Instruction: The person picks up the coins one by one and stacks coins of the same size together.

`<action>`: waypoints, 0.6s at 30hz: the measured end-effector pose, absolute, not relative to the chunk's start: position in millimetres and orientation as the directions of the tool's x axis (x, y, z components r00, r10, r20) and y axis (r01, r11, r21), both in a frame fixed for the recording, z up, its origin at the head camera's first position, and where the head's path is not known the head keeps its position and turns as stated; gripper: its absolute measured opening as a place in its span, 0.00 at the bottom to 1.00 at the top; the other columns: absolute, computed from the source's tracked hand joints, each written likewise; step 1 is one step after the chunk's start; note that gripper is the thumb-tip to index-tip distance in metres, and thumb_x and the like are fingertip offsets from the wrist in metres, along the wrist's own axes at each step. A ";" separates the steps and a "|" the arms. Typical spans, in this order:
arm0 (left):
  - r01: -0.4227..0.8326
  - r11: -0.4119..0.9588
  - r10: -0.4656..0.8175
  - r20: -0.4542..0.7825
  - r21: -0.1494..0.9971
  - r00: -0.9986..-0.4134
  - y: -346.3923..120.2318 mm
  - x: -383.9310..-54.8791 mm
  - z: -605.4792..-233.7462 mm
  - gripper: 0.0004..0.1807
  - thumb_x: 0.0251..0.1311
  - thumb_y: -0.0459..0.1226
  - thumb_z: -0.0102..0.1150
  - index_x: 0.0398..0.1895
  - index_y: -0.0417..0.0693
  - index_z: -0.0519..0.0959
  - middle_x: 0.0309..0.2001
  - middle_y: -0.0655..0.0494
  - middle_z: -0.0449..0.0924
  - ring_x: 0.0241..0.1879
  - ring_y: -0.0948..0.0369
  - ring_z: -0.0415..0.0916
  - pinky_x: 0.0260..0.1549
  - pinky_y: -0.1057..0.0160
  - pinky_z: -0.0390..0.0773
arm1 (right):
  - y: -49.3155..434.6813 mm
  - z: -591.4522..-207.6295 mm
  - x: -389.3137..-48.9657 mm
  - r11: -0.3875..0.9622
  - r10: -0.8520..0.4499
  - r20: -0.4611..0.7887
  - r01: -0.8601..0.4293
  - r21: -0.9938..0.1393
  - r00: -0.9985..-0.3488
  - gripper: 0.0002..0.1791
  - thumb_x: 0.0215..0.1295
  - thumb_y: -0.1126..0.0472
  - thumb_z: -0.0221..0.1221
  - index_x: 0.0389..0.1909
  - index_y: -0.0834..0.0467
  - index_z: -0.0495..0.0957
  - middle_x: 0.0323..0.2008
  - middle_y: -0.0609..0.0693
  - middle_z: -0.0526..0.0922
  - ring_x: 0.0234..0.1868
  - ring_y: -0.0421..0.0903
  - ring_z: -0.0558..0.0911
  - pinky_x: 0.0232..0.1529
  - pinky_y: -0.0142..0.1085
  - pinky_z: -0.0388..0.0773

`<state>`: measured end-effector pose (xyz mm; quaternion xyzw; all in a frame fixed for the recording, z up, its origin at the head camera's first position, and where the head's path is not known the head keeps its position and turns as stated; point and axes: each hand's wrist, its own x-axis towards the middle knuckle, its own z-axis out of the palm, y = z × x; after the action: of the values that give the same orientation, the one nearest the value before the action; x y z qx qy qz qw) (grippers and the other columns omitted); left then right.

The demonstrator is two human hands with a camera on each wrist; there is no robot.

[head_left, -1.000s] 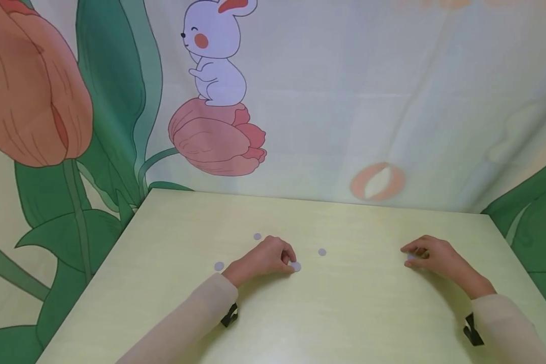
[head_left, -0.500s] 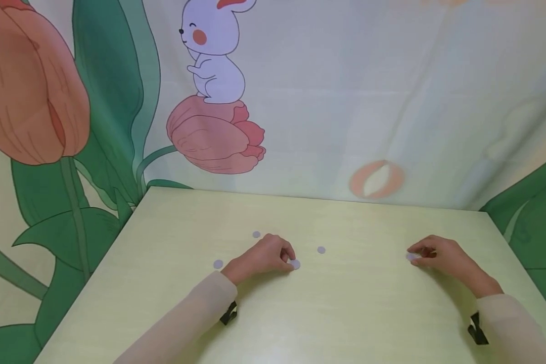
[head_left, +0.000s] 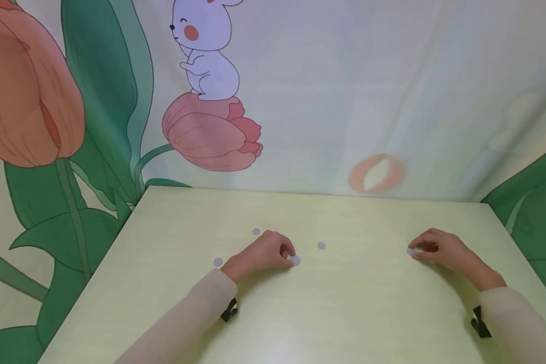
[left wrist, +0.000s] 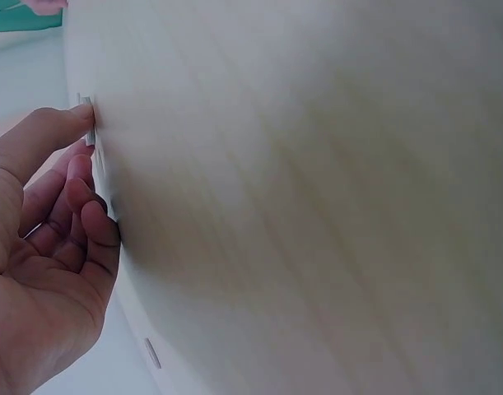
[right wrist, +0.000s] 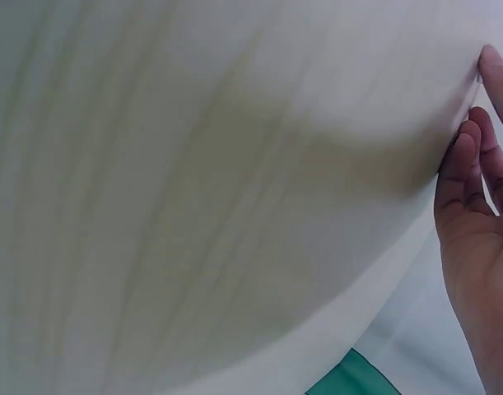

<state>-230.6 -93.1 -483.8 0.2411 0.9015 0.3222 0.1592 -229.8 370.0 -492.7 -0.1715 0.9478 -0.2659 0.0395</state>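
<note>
In the head view my left hand [head_left: 266, 252] lies low over the table, its thumb and a finger pinching a small whitish disc [head_left: 294, 260]. The left wrist view shows that disc [left wrist: 88, 123] edge-on at the thumb tip. Further right, my right hand [head_left: 446, 250] holds another such disc [head_left: 411, 251] between thumb and index fingertip at the tabletop. From the right wrist, the hand [right wrist: 477, 222] appears at the image's edge, and its disc is mostly hidden.
Three more discs lie flat: one beyond the left hand [head_left: 256, 231], one by the left wrist [head_left: 218, 262], and one between the hands [head_left: 321, 245]. The pale table [head_left: 346, 313] ends at a printed curtain [head_left: 309, 101] with a rabbit and tulips.
My right hand has drawn slightly to the right, so its fingertips now sit at the disc's edge, while that disc stays about in place. The left hand keeps its pinch. The head view shifts a little.
</note>
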 end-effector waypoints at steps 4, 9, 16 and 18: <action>0.344 0.677 0.542 -0.123 0.651 -0.832 -93.1 -230.8 -482.9 0.06 0.51 0.38 0.69 0.31 0.48 0.83 0.21 0.60 0.73 0.25 0.65 0.67 0.30 0.69 0.69 | 368.3 -491.5 -231.3 0.797 -0.365 0.030 -0.329 -0.506 -0.930 0.13 0.55 0.50 0.67 0.40 0.50 0.82 0.37 0.45 0.77 0.34 0.38 0.73 0.36 0.29 0.73; 0.348 0.674 0.544 -0.119 0.652 -0.830 -93.3 -231.0 -484.6 0.06 0.51 0.38 0.69 0.31 0.48 0.83 0.21 0.61 0.73 0.25 0.65 0.68 0.30 0.69 0.69 | 365.0 -491.8 -231.8 0.783 -0.389 0.029 -0.347 -0.516 -0.921 0.12 0.55 0.52 0.67 0.38 0.51 0.79 0.35 0.44 0.77 0.34 0.38 0.73 0.36 0.30 0.73; 0.340 0.671 0.544 -0.126 0.659 -0.829 -93.6 -230.0 -482.7 0.06 0.51 0.38 0.69 0.31 0.47 0.83 0.21 0.59 0.74 0.25 0.65 0.68 0.30 0.68 0.69 | 358.8 -490.7 -231.7 0.791 -0.416 -0.004 -0.360 -0.495 -0.909 0.10 0.57 0.54 0.66 0.39 0.49 0.77 0.33 0.41 0.77 0.34 0.37 0.74 0.36 0.29 0.75; 0.345 0.671 0.546 -0.122 0.657 -0.829 -93.6 -229.9 -482.5 0.07 0.51 0.38 0.69 0.32 0.47 0.83 0.22 0.59 0.74 0.25 0.65 0.68 0.30 0.68 0.69 | 356.5 -490.3 -230.8 0.790 -0.427 -0.001 -0.372 -0.487 -0.904 0.10 0.57 0.57 0.66 0.39 0.49 0.78 0.33 0.41 0.78 0.34 0.37 0.75 0.36 0.28 0.76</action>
<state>-229.9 -93.6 -482.5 0.2476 0.9005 0.3216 0.1563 -230.8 356.5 -490.3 -0.2115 0.9445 -0.2453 0.0553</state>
